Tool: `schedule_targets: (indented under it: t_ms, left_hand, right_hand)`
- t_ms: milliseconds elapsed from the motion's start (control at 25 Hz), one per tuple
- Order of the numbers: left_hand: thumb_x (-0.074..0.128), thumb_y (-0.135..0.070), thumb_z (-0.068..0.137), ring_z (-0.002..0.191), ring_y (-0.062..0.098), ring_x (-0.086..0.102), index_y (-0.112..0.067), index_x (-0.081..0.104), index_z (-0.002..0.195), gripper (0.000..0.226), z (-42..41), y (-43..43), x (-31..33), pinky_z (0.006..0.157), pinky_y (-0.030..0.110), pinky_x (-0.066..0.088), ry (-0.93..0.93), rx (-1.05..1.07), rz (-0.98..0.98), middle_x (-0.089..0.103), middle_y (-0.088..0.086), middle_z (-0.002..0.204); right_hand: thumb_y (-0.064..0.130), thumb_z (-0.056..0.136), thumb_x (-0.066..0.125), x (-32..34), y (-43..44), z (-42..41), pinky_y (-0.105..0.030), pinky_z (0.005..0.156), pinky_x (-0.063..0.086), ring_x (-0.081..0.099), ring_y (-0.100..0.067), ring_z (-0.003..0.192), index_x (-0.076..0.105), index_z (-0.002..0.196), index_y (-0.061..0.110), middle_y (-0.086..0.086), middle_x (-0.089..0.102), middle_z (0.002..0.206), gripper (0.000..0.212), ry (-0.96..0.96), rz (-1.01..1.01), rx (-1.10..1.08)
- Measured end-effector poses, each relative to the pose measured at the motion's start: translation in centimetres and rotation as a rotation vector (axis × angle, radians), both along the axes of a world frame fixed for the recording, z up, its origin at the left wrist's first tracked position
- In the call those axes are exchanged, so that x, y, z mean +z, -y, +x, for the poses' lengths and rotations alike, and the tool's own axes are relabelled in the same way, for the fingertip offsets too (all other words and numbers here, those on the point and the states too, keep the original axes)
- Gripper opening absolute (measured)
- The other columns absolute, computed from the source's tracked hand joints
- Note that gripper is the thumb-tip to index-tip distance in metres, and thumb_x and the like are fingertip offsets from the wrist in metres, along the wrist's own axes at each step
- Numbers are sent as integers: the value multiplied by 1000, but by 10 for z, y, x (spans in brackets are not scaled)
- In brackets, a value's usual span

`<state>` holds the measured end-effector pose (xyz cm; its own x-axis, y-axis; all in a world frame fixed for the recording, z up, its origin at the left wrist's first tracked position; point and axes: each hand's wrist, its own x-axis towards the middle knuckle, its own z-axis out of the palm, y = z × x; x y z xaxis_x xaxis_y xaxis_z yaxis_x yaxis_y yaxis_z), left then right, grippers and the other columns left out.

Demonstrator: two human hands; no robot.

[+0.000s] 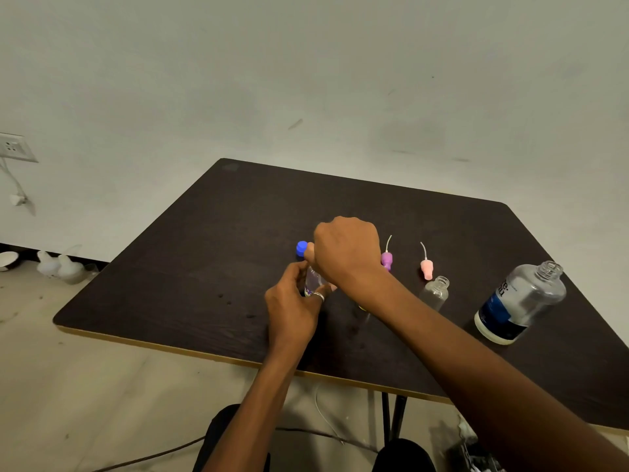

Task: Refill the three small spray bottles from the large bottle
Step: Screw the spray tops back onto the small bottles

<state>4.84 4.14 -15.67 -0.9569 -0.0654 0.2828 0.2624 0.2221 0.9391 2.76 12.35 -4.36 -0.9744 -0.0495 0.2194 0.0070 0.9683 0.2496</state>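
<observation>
Left grip (292,308) round small bottle (313,282), top hidden

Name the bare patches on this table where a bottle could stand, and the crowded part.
Bare: the table behind the purple spray head and pink spray head, and left of the left hand. Crowded: from the right hand to the large bottle.

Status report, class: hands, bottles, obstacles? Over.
Left hand grips small bottle. Right hand pinches blue cap. Large bottle uncapped, right. Open bottle stands between.
</observation>
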Motion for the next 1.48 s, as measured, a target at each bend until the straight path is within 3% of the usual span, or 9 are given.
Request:
schedule_targets:
  t_ms: [120,280,480,800,1000,1160,1320,1400,1480]
  left_hand:
    - [82,-1,74,76,-21,59,-23,64,99,38,0,0,0,65,1,45,-12,13,1,60,-26,80]
    - [84,-9,73,71,-18,57,-23,63,92,32,0,-1,2,58,2,42,9,74,-59,59,-22,72]
    - [82,-9,75,73,-17,58,-24,58,84,30,1,-2,1,57,2,41,2,115,-82,59,-21,70]
    - [69,-15,85,56,8,57,-17,53,80,17,7,-5,2,48,13,40,-100,145,-145,58,-11,65]
    - [71,-17,87,58,7,55,-19,50,83,21,5,-8,-1,53,17,42,-152,178,-197,57,-8,68]
    - [74,-18,86,58,-2,49,-24,45,84,30,4,-10,-2,53,7,35,-136,206,-240,44,-19,67]
    - [74,-20,87,61,-2,47,-24,44,87,30,5,-13,-3,56,9,34,-98,208,-247,44,-18,71]
    - [71,-21,89,62,3,50,-21,45,87,26,6,-14,-2,57,18,38,-112,205,-215,51,-11,74]
    - [71,-21,87,61,7,52,-21,46,86,24,7,-14,0,56,22,39,-125,214,-204,55,-5,76]
  right_hand:
    - [26,93,50,0,7,0,-26,54,42,42,-17,47,39,57,15,-1,45,56,40,8,-20,-77]
    - [24,95,53,0,12,-1,-28,55,46,50,-16,51,53,69,13,-2,53,61,28,68,-34,-159]
    - [22,95,53,1,15,0,-29,52,43,50,-16,52,54,69,12,-3,53,62,28,85,-32,-193]
    - [22,95,54,2,20,2,-29,49,39,47,-16,51,54,73,13,-2,50,62,24,80,-39,-250]
    - [21,97,51,2,20,4,-30,53,42,44,-16,51,57,77,13,-3,48,61,22,67,-49,-251]
    - [21,97,52,2,21,4,-30,52,40,44,-16,51,51,73,11,-3,48,61,26,75,-61,-273]
    - [22,96,54,0,20,4,-29,49,38,44,-15,50,51,72,12,-2,47,59,27,53,-52,-249]
    - [29,96,55,-2,18,5,-28,48,39,47,-15,50,52,68,13,-1,49,58,32,37,-69,-228]
    - [50,96,46,0,14,10,-27,48,38,49,-15,48,51,61,13,-1,51,56,51,-6,-137,-210]
